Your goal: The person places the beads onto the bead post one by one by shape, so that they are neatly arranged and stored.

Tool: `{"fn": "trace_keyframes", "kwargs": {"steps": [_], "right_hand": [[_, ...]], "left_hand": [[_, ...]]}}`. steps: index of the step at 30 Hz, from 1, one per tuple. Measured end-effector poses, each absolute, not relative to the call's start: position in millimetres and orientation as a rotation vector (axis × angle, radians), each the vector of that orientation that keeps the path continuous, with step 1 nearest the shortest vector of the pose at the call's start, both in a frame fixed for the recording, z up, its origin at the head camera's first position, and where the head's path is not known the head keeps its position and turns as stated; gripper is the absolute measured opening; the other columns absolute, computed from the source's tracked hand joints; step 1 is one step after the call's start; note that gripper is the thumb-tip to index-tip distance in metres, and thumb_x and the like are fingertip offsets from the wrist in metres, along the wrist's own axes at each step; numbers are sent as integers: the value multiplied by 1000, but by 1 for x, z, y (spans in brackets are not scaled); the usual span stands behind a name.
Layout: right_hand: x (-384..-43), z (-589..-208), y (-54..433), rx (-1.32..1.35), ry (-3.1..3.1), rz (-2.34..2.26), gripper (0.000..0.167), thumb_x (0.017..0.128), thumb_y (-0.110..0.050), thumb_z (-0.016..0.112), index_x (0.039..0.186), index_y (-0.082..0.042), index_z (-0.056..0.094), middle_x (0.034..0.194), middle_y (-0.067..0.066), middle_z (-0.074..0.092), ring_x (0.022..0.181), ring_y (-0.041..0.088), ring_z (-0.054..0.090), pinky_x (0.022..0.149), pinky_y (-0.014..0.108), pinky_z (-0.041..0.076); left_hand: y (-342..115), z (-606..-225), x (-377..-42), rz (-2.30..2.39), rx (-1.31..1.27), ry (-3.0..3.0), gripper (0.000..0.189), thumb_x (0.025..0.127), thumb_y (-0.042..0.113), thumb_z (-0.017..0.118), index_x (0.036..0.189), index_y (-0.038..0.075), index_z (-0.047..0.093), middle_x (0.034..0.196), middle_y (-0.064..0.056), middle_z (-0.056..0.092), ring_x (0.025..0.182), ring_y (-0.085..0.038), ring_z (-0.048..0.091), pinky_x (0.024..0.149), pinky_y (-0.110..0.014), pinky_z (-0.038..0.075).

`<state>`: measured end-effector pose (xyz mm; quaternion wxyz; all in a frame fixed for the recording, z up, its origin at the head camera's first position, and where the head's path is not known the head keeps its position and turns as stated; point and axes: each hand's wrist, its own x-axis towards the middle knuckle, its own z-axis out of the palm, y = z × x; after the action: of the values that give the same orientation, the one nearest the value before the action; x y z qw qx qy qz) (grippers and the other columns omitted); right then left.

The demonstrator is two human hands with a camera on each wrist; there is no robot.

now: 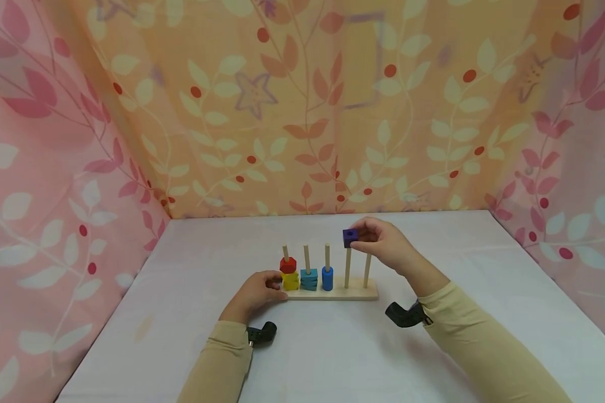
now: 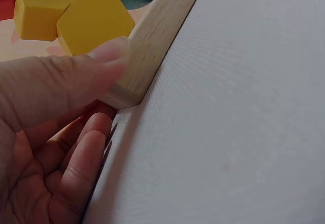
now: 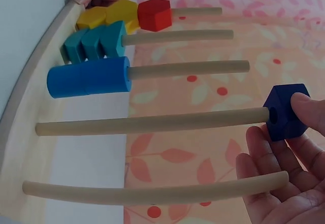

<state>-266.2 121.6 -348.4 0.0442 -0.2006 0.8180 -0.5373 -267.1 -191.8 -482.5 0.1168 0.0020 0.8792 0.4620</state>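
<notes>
My right hand (image 1: 383, 242) pinches a dark purple square block (image 3: 287, 111) with a hole through it. In the right wrist view the block's hole meets the tip of the fourth peg (image 3: 152, 121). My left hand (image 1: 254, 292) grips the left end of the wooden peg base (image 1: 333, 296), its thumb on top. The first peg carries yellow hexagonal blocks (image 2: 94, 23) with a red block (image 1: 288, 265) above. Teal blocks (image 1: 309, 280) sit on the second peg, and blue cylinders (image 3: 89, 76) on the third. The rightmost peg (image 3: 152, 195) is bare.
A white-covered table (image 1: 181, 347) lies under the peg base. Orange floral cloth (image 1: 302, 112) hangs behind it, and pink floral cloth (image 1: 40, 196) stands at both sides. A black wrist camera (image 1: 404, 314) sticks out from the right wrist.
</notes>
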Motion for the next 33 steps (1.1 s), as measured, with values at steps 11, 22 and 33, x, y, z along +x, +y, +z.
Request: {"fn": "trace_keyframes", "kwargs": {"steps": [11,22,33], "right_hand": [[-266,-360,120,-581,2522,-1586,27,83,-10,66,108,-5,58,97,11,60,85,23,54,71,29,47],[-269,-375,122,-450,2499,-1610,29,82,-14,69,107,-6,58,97,10,59,87,23,51,73,31,46],[-272,-404,123,-376,2443,-1616,34,79,-14,72,107,-4,56,103,12,61,91,20,57,82,34,49]], "left_hand": [[-191,-481,-267,1368,7,2569,53,67,26,81,116,17,61,96,-1,58,90,-21,50,83,-36,42],[-191,-481,-266,1365,1,2570,54,67,27,81,116,17,61,98,0,58,91,-21,50,84,-37,43],[-191,-481,-267,1339,2,2582,54,68,28,80,117,17,61,98,0,58,92,-20,50,85,-38,43]]}}
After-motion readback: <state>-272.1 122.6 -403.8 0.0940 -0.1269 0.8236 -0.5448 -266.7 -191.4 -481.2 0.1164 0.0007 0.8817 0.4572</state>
